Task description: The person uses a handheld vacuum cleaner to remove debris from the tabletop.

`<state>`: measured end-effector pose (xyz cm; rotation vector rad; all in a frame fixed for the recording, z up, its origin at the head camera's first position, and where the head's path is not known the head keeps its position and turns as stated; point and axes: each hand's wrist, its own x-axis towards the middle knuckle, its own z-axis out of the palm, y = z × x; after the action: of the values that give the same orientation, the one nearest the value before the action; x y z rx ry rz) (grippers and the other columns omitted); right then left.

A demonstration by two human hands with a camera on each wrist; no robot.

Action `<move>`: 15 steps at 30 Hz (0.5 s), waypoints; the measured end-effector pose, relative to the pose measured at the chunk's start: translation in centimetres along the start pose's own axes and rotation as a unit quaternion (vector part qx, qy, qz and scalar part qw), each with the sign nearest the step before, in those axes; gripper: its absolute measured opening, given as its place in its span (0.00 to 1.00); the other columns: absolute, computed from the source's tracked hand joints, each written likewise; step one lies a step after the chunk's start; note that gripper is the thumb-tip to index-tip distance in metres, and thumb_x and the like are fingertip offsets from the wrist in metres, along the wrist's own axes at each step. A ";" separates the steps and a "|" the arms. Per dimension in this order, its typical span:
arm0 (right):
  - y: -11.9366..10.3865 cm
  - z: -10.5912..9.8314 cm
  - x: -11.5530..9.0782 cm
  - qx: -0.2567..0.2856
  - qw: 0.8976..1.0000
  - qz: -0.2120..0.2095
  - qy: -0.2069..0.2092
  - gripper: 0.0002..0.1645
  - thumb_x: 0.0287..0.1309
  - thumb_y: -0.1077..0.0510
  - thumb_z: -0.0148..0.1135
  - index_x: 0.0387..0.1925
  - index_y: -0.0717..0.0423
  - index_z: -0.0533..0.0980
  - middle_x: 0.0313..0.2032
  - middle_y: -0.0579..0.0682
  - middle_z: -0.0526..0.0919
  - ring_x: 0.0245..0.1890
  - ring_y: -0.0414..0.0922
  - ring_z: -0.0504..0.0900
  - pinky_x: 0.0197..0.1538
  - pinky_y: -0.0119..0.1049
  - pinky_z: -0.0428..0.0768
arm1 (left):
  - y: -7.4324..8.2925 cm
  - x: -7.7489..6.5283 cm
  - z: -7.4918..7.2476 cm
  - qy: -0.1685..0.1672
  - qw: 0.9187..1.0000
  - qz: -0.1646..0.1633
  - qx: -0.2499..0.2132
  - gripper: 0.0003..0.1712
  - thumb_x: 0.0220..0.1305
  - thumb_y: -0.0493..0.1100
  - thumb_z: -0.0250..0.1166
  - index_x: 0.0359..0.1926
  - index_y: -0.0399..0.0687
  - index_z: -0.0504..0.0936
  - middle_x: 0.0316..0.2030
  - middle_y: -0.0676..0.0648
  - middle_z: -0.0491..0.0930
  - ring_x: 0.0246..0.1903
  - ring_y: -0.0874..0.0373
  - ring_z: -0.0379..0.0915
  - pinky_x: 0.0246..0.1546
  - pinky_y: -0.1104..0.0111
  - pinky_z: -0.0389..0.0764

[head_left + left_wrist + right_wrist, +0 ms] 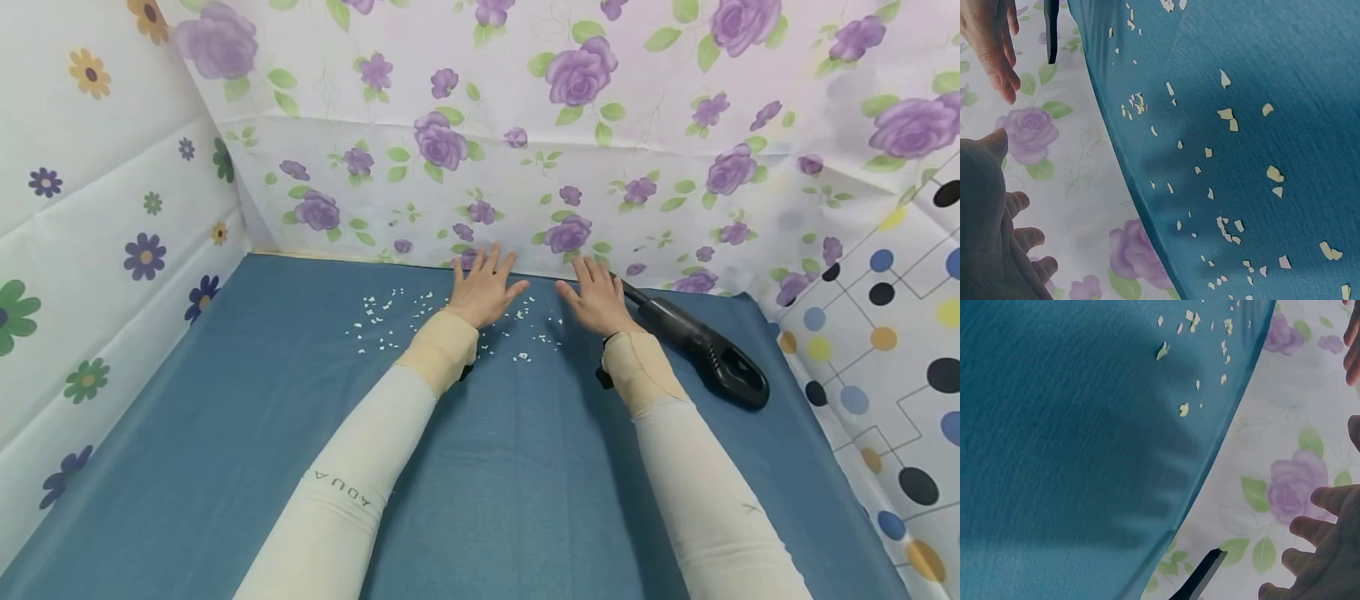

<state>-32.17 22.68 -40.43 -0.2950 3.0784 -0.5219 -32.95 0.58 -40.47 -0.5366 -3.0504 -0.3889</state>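
Both hands are held out over the far part of the blue-covered table (pixel 480 467), palms down and fingers spread. My left hand (pixel 482 292) hovers above small pale paper scraps (pixel 380 310) scattered on the cloth; it holds nothing. To its right, my right hand (pixel 600 298) is likewise bare, just left of a black handheld vacuum cleaner (pixel 701 350) with a narrow nozzle. In the left wrist view many scraps (pixel 1225 114) show on the cloth below the left hand (pixel 997 225). The right wrist view has fewer scraps (pixel 1184 409) and the right hand's fingers (pixel 1310 530) apart.
A curtain with purple roses (pixel 442 142) hangs along the table's far edge. Flower-printed cloth (pixel 142 254) stands at the left, and a dotted sheet (pixel 885 337) at the right. The vacuum lies at the far right of the table, its nozzle behind the right hand.
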 end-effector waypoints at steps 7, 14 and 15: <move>0.8 -0.8 -0.7 0.031 0.999 -0.004 0.010 0.42 0.73 0.38 0.38 0.75 0.57 0.42 0.74 0.65 0.42 0.72 0.64 0.35 0.68 0.66 0.38 | 0.3 0.0 -0.1 -0.001 1.000 0.017 -0.011 0.39 0.71 0.69 0.34 0.76 0.59 0.43 0.76 0.46 0.37 0.73 0.45 0.33 0.68 0.39 0.34; 2.1 -1.9 -1.7 0.073 0.997 0.000 0.021 0.41 0.74 0.38 0.36 0.74 0.58 0.42 0.73 0.67 0.40 0.72 0.65 0.35 0.69 0.64 0.36 | 0.6 0.1 -0.3 0.009 0.999 0.041 -0.024 0.39 0.71 0.70 0.32 0.76 0.60 0.43 0.76 0.45 0.40 0.73 0.46 0.34 0.68 0.40 0.38; 2.4 -2.0 -1.8 0.077 0.997 0.001 0.020 0.41 0.74 0.38 0.36 0.74 0.59 0.42 0.73 0.67 0.39 0.72 0.65 0.34 0.69 0.64 0.36 | 0.7 0.1 -0.3 0.008 0.999 0.042 -0.024 0.39 0.71 0.70 0.32 0.76 0.60 0.43 0.76 0.45 0.39 0.73 0.46 0.34 0.68 0.40 0.38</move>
<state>-30.92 25.85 -39.40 -0.2818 3.0532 -0.7690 -32.82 1.17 -39.97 -0.6581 -2.9980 -0.4628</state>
